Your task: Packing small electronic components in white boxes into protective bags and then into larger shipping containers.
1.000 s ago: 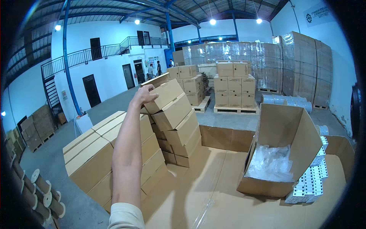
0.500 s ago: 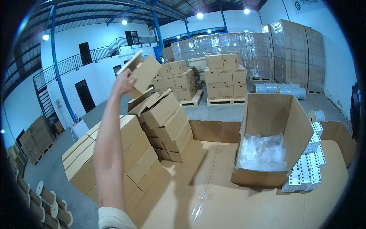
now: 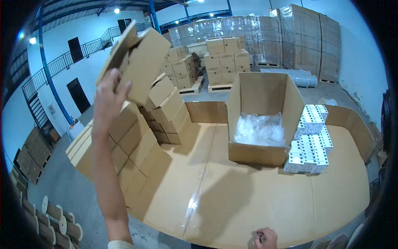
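My left hand [image 3: 108,97] grips an open cardboard box [image 3: 151,62] by its edge and holds it up, tilted, at the upper left. Below it stand stacked closed cardboard boxes [image 3: 134,141] and a pile of further cardboard boxes [image 3: 172,108], the top ones with raised flaps. At the lower edge of the table my right hand [image 3: 266,238] is curled closed over the cardboard surface. What it holds, if anything, is too small to make out.
A large open carton [image 3: 259,154] with clear plastic bags [image 3: 260,129] inside stands on the cardboard-covered table [image 3: 265,199]. Beside it are stacked small white boxes [image 3: 309,151] with dark squares. Pallets of cartons [image 3: 226,62] stand behind; wooden spools [image 3: 70,228] sit at lower left.
My left hand has brought the box nearer, away from the far pile. My right hand has come into view at the lower edge. The view has tilted down and turned slightly right.
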Demonstrator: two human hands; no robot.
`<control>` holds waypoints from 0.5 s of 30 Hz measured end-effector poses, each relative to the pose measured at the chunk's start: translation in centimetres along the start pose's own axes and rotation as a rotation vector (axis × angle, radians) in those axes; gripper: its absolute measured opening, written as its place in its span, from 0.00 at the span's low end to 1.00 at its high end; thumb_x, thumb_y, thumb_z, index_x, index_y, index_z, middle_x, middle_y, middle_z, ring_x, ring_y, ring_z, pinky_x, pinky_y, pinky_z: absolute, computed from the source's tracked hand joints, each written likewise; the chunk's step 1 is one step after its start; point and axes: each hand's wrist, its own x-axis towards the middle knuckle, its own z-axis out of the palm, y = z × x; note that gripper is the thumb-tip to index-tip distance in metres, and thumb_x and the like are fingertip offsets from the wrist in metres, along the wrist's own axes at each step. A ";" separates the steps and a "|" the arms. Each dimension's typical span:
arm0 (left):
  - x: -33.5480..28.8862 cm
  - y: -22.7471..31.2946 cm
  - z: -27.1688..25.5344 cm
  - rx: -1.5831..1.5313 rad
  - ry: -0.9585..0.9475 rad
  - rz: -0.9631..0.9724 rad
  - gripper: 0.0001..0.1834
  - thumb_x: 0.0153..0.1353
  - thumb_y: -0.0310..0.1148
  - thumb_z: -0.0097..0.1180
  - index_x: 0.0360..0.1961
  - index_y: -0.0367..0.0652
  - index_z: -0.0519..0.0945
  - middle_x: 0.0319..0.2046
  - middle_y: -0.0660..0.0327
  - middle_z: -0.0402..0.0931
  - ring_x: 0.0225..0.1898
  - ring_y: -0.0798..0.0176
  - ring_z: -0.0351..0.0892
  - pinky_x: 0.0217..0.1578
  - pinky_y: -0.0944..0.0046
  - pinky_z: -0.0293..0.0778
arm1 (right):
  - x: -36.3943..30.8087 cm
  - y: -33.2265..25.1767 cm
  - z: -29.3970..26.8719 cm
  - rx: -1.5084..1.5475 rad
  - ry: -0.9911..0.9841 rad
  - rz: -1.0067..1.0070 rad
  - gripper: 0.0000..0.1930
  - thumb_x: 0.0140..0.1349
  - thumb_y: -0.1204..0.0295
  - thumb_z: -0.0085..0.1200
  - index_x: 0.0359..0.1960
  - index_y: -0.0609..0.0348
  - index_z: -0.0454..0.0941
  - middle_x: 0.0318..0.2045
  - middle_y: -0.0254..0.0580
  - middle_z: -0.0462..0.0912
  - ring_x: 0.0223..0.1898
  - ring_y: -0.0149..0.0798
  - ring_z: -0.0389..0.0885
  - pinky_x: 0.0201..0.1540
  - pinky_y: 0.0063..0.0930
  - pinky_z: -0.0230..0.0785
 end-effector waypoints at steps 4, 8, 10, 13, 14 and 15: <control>-12.4 9.5 0.2 -0.136 -0.229 -0.268 0.22 0.64 0.37 0.64 0.55 0.39 0.76 0.51 0.47 0.80 0.49 0.45 0.82 0.48 0.50 0.78 | 4.0 -0.3 -1.4 0.128 -0.081 0.026 0.12 0.55 0.79 0.61 0.43 0.62 0.81 0.32 0.43 0.81 0.25 0.41 0.78 0.30 0.32 0.74; -24.5 13.8 0.7 -0.070 -0.505 -0.270 0.17 0.63 0.38 0.64 0.49 0.42 0.77 0.53 0.45 0.79 0.47 0.38 0.81 0.43 0.46 0.80 | 10.7 -2.1 -1.4 0.210 -0.036 -0.196 0.16 0.56 0.75 0.61 0.47 0.63 0.77 0.34 0.47 0.77 0.31 0.43 0.79 0.35 0.34 0.73; -28.7 16.0 1.4 -0.126 -0.581 -0.275 0.15 0.63 0.38 0.64 0.47 0.43 0.77 0.52 0.45 0.80 0.45 0.37 0.81 0.41 0.45 0.80 | 13.9 -1.6 -0.6 0.187 -0.017 -0.252 0.19 0.59 0.72 0.62 0.52 0.62 0.75 0.40 0.49 0.78 0.39 0.44 0.80 0.39 0.35 0.74; -33.1 18.2 2.5 -0.170 -0.498 -0.084 0.14 0.66 0.44 0.62 0.44 0.49 0.76 0.37 0.45 0.80 0.29 0.39 0.83 0.30 0.43 0.79 | 18.3 -2.7 0.2 0.266 -0.024 -0.202 0.26 0.62 0.69 0.63 0.61 0.62 0.70 0.53 0.50 0.76 0.51 0.44 0.78 0.47 0.35 0.76; -34.0 19.1 3.0 -0.161 -0.536 -0.064 0.13 0.65 0.43 0.62 0.43 0.49 0.76 0.39 0.46 0.81 0.28 0.42 0.83 0.27 0.46 0.80 | 19.7 -2.8 0.3 0.299 -0.034 -0.178 0.29 0.63 0.68 0.63 0.63 0.62 0.68 0.57 0.50 0.75 0.55 0.44 0.77 0.51 0.35 0.76; -34.6 19.8 3.2 -0.142 -0.574 -0.039 0.13 0.65 0.43 0.62 0.43 0.49 0.76 0.40 0.47 0.81 0.26 0.45 0.84 0.25 0.49 0.80 | 20.9 -3.3 0.5 0.325 -0.053 -0.152 0.32 0.62 0.66 0.64 0.65 0.62 0.66 0.59 0.50 0.74 0.58 0.45 0.76 0.54 0.37 0.75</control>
